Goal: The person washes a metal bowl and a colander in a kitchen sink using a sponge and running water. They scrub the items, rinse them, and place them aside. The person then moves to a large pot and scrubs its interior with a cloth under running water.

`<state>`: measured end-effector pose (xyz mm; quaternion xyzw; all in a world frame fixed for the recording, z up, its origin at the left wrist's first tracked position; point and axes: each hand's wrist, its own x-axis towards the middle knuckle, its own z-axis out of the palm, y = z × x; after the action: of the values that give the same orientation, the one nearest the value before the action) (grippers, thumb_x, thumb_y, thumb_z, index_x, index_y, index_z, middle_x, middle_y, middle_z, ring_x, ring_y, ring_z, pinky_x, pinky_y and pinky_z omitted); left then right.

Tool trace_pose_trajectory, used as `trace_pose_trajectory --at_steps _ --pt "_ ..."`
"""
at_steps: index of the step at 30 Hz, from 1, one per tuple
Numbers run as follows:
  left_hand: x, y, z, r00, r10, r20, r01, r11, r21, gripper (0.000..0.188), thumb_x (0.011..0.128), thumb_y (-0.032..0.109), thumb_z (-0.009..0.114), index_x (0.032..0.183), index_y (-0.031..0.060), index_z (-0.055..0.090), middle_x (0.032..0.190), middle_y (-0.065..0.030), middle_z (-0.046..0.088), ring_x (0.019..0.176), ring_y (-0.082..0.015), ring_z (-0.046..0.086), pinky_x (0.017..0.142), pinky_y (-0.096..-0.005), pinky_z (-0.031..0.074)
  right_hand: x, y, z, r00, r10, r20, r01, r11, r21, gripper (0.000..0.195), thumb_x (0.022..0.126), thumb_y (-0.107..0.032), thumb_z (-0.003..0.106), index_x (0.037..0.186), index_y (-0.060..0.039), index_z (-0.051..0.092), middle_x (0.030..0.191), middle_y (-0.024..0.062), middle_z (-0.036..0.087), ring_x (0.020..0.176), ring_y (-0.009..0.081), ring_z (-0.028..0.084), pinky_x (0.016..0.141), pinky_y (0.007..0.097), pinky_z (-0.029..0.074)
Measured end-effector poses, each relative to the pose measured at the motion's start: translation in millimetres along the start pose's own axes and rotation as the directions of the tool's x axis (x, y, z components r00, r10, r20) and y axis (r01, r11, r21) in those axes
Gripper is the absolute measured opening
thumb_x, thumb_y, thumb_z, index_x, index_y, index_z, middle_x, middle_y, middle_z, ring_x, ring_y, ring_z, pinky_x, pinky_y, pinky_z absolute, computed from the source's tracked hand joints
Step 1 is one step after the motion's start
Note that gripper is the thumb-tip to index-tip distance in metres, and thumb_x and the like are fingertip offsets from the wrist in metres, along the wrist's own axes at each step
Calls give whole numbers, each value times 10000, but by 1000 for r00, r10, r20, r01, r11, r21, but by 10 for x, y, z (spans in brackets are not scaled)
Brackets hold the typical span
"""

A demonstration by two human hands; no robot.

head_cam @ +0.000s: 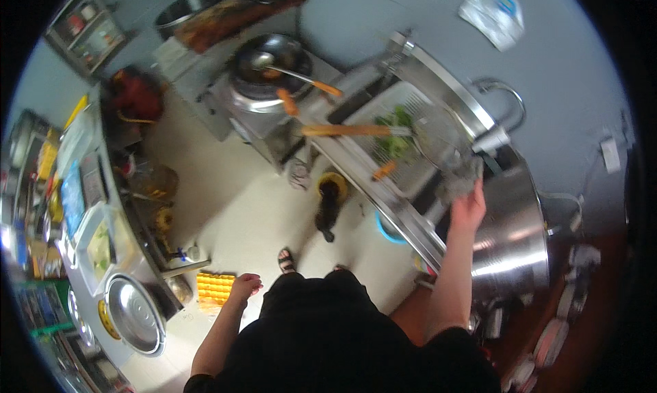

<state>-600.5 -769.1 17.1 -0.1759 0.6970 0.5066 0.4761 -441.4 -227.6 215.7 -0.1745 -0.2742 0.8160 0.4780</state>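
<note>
My right hand [468, 208] reaches out to the right end of the steel sink counter [382, 203], its fingers on a grey cloth [462, 180]. The cloth is blurred and bunched. Beside it, a wire strainer [436, 136] with a wooden handle [349, 130] lies across a pale plastic basket [359, 113]. Green leaves [394, 131] show in that basket. Low at my left side hangs my left hand [247, 286], fingers loosely curled, with nothing visible in it. Nearest to it in view is a yellow egg tray [215, 289] on the floor.
A wok [269, 64] with a ladle [303, 78] sits on the stove. On the floor, a dark animal [328, 213] is at a yellow bowl [339, 180]. A large steel vessel [508, 239] stands right; a metal basin [134, 313] rests on the left table.
</note>
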Motion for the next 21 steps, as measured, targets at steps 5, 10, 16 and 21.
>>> trace_pose_trajectory --at_steps 5,10,16,21 --pt "242 466 -551 991 117 66 -117 993 -6 222 769 95 628 974 19 593 813 -60 620 719 -139 621 604 -234 492 -255 722 446 974 214 -79 -201 969 145 436 915 -135 421 1343 -66 372 1366 110 405 1233 275 403 1043 455 293" --pt "197 1434 -543 948 220 232 -245 966 83 286 854 194 586 1109 66 566 991 -36 613 931 -128 593 781 -270 467 -522 1989 1207 821 433 371 -470 883 10 468 884 -119 431 1337 -30 357 1333 123 429 1217 287 410 1036 452 302" --pt "96 2501 -716 841 435 321 -85 694 -715 672 855 577 450 1334 114 368 1274 -100 469 1197 -243 429 999 -419 347 -1125 3211 2821 387 743 546 -819 549 -168 616 803 -80 533 1373 -22 304 1364 114 381 1257 259 370 1061 398 275" --pt "426 3121 -1416 796 605 16 -230 327 -917 559 895 495 396 1297 106 407 1272 -140 479 1192 -316 436 988 -498 364 -1146 4084 3324 17 776 631 -891 297 -342 619 799 -3 497 1382 -27 289 1350 101 374 1226 201 392 1024 337 308"
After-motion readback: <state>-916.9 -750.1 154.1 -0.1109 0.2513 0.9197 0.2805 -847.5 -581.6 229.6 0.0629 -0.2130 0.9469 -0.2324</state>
